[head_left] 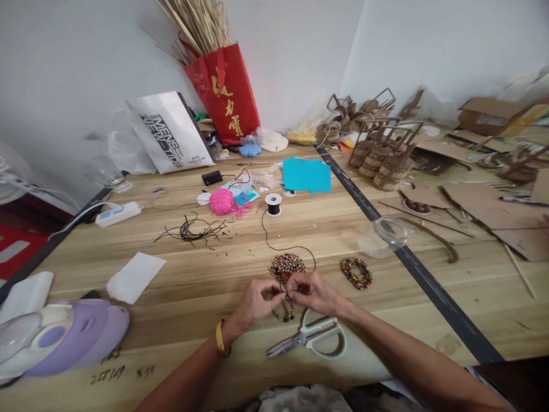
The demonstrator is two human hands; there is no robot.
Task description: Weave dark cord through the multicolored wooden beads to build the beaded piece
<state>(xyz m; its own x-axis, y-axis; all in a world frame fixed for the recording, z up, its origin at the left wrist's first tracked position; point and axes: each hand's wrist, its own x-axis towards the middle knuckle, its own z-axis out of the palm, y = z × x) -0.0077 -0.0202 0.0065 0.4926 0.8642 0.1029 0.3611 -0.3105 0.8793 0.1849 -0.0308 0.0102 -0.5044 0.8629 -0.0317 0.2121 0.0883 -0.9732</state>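
Observation:
My left hand (258, 300) and my right hand (314, 290) meet above the table, fingertips pinched on a thin black cord (282, 284). Below the fingers hangs a loop of strung colourful beads, a bead bracelet (286, 318). Just beyond the hands lies a heap of loose multicoloured beads (289, 264). From near them the black cord runs back to a white spool (273, 205). Scissors with pale green handles (328, 337) rest close to my wrists, blades to the left. To the right sits a finished-looking coil of beaded strings (357, 273).
Black cord scraps (195, 230), pink yarn (222, 201) and blue sheets (306, 175) lie farther back. A purple and cream device (81, 335) stands at left. At right are a clear plastic container (389, 230), small woven baskets (377, 157) and cardboard (493, 209). A red bag (235, 91) stands behind.

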